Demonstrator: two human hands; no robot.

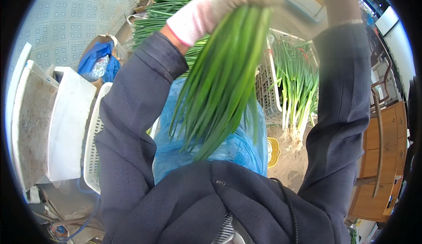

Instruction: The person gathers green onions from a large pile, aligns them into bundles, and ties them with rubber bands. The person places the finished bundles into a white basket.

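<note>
My left hand [220, 11], in a white glove with a pink cuff, is closed around a thick bunch of green onions [224, 77]. Their long green leaves fan down toward my lap, and the upper end of the bunch runs out of the picture. My right hand [340, 2] is raised at the top right, apart from the visible part of the bunch. It is smeared by motion and cut off by the upper edge, so its fingers do not show. Blue plastic sheeting [246, 143] covers my lap beneath the leaves.
More green onions [176, 2] lie heaped beyond my left arm. At right, green onions with white stems and roots [294, 81] stand by a plastic crate [268, 85]. A yellow basket [274, 151] sits nearby. White foam boxes [70, 125] and a white crate [91, 156] flank my left; a wooden cabinet [382, 156] is right.
</note>
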